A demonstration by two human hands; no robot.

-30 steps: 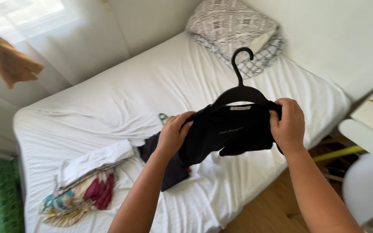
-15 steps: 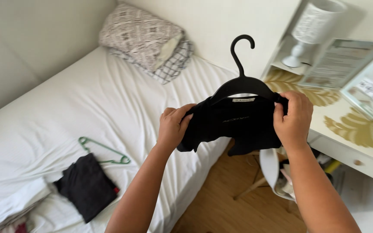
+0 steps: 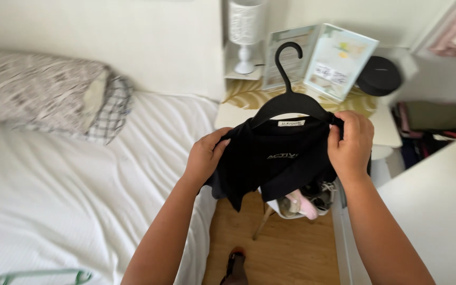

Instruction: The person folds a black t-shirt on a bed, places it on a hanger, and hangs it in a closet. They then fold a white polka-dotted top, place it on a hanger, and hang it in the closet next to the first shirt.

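A black shirt hangs on a black plastic hanger, held up in front of me over the gap between bed and bedside table. My left hand grips the shirt's left shoulder. My right hand pinches the right shoulder at the hanger's end. The hanger's hook points upward.
A white bed with stacked pillows lies at left; a green hanger rests on its near edge. Behind the shirt stand a bedside table, a white lamp, framed pictures and a black round object. A white basket sits on the wood floor.
My view has swung right, from the bed toward the bedside table. Both hands keep hold of the shirt on the hanger, now nearer the table. The clothes pile on the bed has left view.
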